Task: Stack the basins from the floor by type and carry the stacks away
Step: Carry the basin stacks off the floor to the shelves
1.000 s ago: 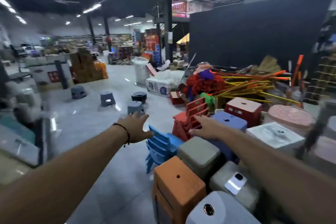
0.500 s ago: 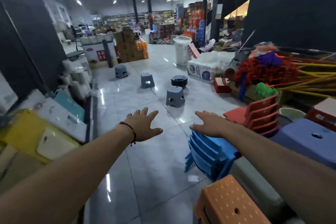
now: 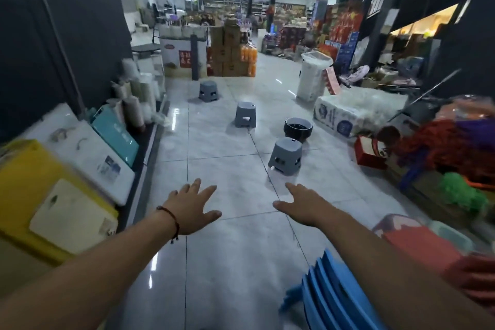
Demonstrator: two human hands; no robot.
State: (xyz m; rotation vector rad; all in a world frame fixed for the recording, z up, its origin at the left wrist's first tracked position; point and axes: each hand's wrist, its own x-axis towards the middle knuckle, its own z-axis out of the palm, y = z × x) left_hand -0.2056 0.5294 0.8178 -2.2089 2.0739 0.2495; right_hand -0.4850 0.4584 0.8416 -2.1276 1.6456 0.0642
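Three grey upturned tubs stand apart on the shiny tiled floor ahead: a near one (image 3: 285, 156), a middle one (image 3: 245, 114) and a far one (image 3: 208, 91). A black round basin (image 3: 298, 127) sits upright just behind the near grey one. My left hand (image 3: 193, 207), with a red cord at the wrist, and my right hand (image 3: 304, 204) both reach forward with spread fingers, holding nothing. The right hand is short of the near grey tub.
Yellow, white and teal boards (image 3: 67, 171) lean along the left wall. Blue stacked chairs (image 3: 334, 295) stand at bottom right, with red stools, mops and brooms (image 3: 442, 147) to the right. White wrapped packs (image 3: 351, 113) and cartons (image 3: 227, 54) lie further back.
My view has swung left from the stool pile onto the open aisle and moved forward. The grey tubs and the black basin are nearer. Both hands stay outstretched and empty.
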